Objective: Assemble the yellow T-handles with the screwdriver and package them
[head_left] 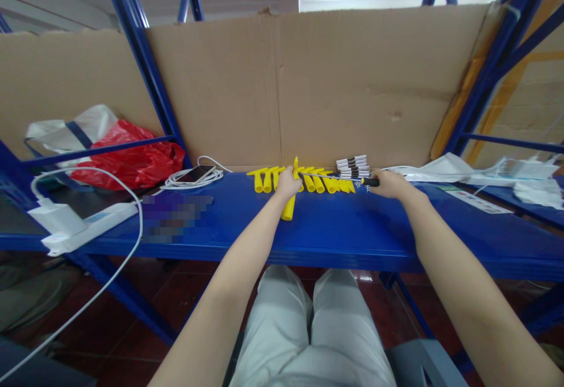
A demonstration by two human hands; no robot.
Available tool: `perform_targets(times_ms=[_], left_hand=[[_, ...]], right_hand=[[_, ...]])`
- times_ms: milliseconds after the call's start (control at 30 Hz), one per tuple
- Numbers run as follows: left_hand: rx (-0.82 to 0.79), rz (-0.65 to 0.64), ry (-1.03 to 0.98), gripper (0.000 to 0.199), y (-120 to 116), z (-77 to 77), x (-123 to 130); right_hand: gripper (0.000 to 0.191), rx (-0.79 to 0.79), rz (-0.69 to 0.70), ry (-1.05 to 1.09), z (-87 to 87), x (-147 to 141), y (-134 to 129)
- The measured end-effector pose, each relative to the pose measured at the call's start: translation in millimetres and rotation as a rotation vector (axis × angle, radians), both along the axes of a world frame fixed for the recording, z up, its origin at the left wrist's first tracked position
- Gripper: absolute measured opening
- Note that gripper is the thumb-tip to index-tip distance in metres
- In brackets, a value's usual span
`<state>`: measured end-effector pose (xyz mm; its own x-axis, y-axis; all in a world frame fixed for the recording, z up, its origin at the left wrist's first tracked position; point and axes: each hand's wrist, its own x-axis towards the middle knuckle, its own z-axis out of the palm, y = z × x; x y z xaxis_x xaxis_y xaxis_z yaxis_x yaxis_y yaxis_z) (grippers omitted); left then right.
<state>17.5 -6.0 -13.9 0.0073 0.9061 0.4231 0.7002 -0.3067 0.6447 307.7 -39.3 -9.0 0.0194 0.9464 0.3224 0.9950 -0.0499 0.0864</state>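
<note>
Two-handed: holding a yellow piece (288,209) in the left grip (289,184) over the desk (348,228), tubular end facing the near edge; clasping a screwdriver (371,181) in the right grip (390,184), pointing its shaft leftward, crosswise to the piece's long axis, tip contact unclear.

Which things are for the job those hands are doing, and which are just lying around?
For the job:
yellow piece in the left hand
screwdriver in the right hand
probably the other yellow pieces

Just lying around, it seems:
red bag
phone
white power strip
</note>
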Motion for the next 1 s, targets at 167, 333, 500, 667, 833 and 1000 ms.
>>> perform_targets(times_ms=[167,333,500,667,833,1000], left_hand=[[-0.005,0.027,0.019,0.025,-1.0,1.0,0.2],[-0.008,0.025,0.056,0.024,-3.2,2.3,0.6],[-0.026,0.024,0.041,0.025,-2.3,2.3,0.6],[-0.023,0.01,0.018,0.027,-0.8,0.9,0.5],[-0.019,0.012,0.005,0.027,0.8,-0.6,0.2],[-0.016,-0.016,-0.027,0.028,3.6,-2.8,0.4]], right_hand=[[0.04,0.033,-0.002,-0.003,-0.5,-0.7,0.7],[0.031,0.043,0.01,-0.011,-0.8,1.4,-0.3],[0.02,0.088,0.038,-0.022,-2.6,4.5,0.7],[0.025,0.061,0.007,0.021,-4.0,6.0,2.2],[0.027,0.054,-0.008,0.027,-1.7,4.5,0.5],[0.031,0.06,-0.034,0.016,0.8,1.4,-2.9]])
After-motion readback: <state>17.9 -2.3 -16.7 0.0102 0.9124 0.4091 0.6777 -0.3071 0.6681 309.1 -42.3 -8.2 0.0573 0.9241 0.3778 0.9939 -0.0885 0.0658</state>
